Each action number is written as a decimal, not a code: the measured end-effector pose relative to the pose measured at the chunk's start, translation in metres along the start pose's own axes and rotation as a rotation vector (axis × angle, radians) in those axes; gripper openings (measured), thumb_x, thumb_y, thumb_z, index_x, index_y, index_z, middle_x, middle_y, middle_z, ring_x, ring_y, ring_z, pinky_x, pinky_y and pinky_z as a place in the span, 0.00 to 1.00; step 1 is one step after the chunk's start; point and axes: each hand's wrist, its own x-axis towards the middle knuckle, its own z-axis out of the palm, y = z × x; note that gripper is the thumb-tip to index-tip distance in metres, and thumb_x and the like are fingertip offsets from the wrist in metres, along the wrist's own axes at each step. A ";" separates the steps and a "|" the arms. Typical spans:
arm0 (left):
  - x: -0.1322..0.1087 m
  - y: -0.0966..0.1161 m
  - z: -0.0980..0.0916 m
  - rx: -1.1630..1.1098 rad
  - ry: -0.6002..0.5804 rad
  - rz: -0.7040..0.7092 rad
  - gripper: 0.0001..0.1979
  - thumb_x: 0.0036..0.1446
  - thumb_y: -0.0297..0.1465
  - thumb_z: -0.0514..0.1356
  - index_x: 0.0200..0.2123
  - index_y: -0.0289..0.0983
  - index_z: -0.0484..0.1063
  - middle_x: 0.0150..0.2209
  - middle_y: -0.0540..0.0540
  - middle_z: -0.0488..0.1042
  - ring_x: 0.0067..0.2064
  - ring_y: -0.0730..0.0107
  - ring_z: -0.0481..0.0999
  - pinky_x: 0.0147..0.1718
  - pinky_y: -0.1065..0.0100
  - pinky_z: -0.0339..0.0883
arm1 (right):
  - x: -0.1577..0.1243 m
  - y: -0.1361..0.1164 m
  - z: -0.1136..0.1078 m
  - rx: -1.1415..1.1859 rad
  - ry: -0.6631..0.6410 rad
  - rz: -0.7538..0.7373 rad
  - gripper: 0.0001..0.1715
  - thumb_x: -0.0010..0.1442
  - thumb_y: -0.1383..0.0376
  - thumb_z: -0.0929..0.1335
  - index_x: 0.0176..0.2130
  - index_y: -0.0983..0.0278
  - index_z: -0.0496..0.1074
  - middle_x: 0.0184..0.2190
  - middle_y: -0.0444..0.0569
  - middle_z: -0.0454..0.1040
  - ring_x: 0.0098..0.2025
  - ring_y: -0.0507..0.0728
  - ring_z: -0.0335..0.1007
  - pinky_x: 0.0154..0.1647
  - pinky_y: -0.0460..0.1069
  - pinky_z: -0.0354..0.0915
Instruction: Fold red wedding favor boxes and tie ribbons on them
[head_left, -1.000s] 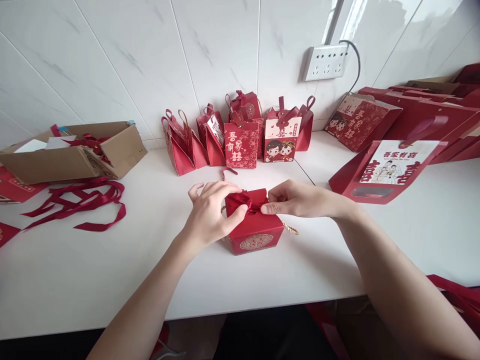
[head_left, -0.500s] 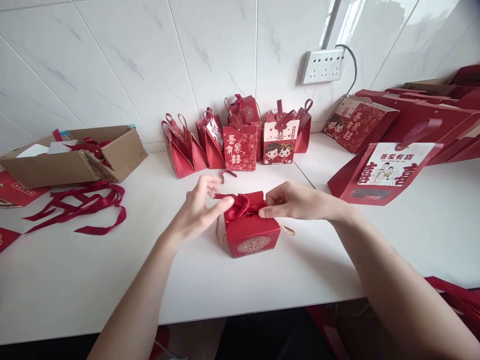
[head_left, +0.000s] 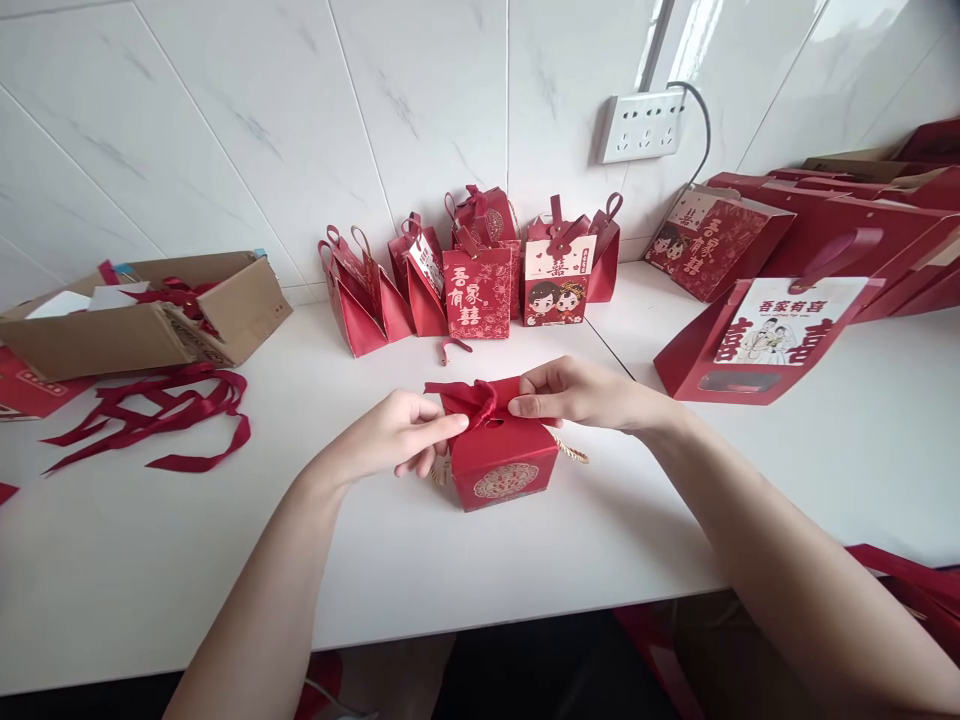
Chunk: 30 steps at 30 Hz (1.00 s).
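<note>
In front of me on the white table stands a small red gift box (head_left: 504, 465) with a gold round emblem and a gold rope handle (head_left: 571, 449). A red ribbon (head_left: 484, 400) is knotted across its top. At the box's left upper corner, my left hand (head_left: 411, 430) pinches the ribbon between thumb and fingers. My right hand (head_left: 574, 393) is closed at the upper right edge, its thumb and bent index finger on the ribbon there. The fingertips partly hide the ribbon's ends.
Several finished red gift boxes (head_left: 480, 295) line the tiled wall. A cardboard box (head_left: 105, 345) and loose red ribbons (head_left: 199, 420) lie at left. A larger red box (head_left: 739, 385) and stacked flat red bags (head_left: 840, 235) occupy the right. A power socket (head_left: 642, 128) hangs above.
My left hand has come down onto the ribbon's left side and closed there. My right hand has shifted slightly left and up. The ribbon's knot looks narrower and tighter.
</note>
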 end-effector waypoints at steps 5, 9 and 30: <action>0.003 -0.007 0.001 -0.054 -0.024 0.118 0.18 0.57 0.36 0.56 0.18 0.35 0.64 0.11 0.54 0.63 0.15 0.81 0.59 0.17 0.75 0.53 | 0.002 0.005 -0.005 0.087 -0.055 -0.015 0.22 0.53 0.52 0.70 0.23 0.65 0.63 0.21 0.39 0.58 0.25 0.47 0.50 0.26 0.46 0.48; 0.005 -0.011 -0.001 -0.083 -0.042 0.159 0.18 0.56 0.35 0.56 0.16 0.35 0.64 0.10 0.54 0.62 0.15 0.80 0.61 0.18 0.74 0.55 | 0.003 0.008 -0.009 0.140 -0.089 -0.008 0.21 0.54 0.54 0.70 0.22 0.65 0.62 0.20 0.38 0.58 0.25 0.48 0.52 0.28 0.46 0.50; 0.006 -0.016 -0.008 -0.086 -0.148 0.164 0.19 0.52 0.35 0.57 0.12 0.36 0.62 0.09 0.53 0.61 0.14 0.79 0.61 0.16 0.74 0.56 | -0.002 0.010 -0.018 0.198 -0.205 0.055 0.16 0.53 0.61 0.70 0.21 0.65 0.63 0.19 0.37 0.60 0.24 0.47 0.55 0.28 0.45 0.56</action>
